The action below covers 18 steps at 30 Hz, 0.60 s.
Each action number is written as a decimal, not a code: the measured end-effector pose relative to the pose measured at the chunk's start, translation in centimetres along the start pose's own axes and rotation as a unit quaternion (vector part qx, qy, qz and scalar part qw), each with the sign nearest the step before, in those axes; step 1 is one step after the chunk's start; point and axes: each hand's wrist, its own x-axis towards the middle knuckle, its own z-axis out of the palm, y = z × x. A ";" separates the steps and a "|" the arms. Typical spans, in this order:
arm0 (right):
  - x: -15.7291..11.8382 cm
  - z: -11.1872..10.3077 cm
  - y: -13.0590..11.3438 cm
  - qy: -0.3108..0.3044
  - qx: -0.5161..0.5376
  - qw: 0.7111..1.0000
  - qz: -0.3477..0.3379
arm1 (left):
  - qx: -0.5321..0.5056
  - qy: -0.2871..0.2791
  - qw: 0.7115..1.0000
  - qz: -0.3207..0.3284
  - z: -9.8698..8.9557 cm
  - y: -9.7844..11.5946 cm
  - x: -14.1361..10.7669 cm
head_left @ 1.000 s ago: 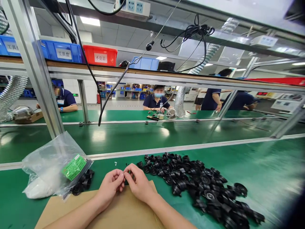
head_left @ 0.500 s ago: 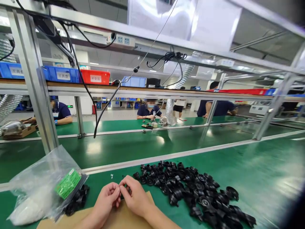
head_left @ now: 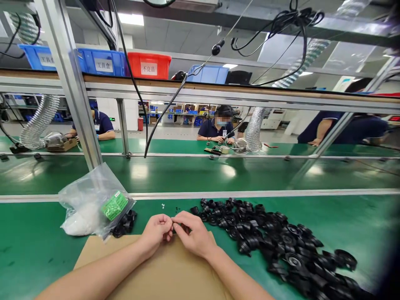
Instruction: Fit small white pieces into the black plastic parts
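- Grip, left hand (head_left: pixel 156 234): thumb pressed to the curled index finger, tips together and meeting those of the other hand.
- Grip, right hand (head_left: pixel 197 236): thumb and index finger drawn close at the same point; whether they clamp anything cannot be told (any piece there is too small to make out).
- Cardboard sheet (head_left: pixel 168 271): brown, flat, beneath both hands and forearms.
- Dark bits (head_left: pixel 177 208): tiny, loose, just beyond the fingertips.
- White bits (head_left: pixel 163 206): a few, beside the dark ones, to their left.
- Heap of black parts (head_left: pixel 265 237): many, ribbed and round-ended, piled to the right of the right hand and spreading toward the lower right.
- Cluster of black parts (head_left: pixel 126 223): fewer, left of the left hand, against the bag.
- Clear plastic bag (head_left: pixel 78 193): slumped, white contents in its lower part, a green printed piece (head_left: pixel 114 205) at its right side.
- Bench (head_left: pixel 28 254): green-topped, bearing all the above.
- Shelf (head_left: pixel 218 91): raised, with blue bins (head_left: pixel 103 62) and a red bin (head_left: pixel 149 66) (labelled).
- Person (head_left: pixel 215 129): masked, dark shirt, seated across the way.
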 end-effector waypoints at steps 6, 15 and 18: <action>-0.1 0.1 0.4 0.012 -0.006 1.000 0.023 | -0.020 0.006 1.000 0.005 0.0 -0.6 0.7; -0.2 -0.3 0.4 -0.002 -0.015 0.998 0.056 | -0.031 -0.014 0.999 -0.005 0.0 -1.3 1.7; -0.1 -0.3 1.1 0.007 -0.021 0.998 0.057 | -0.011 -0.022 0.999 -0.022 -0.2 -1.9 2.7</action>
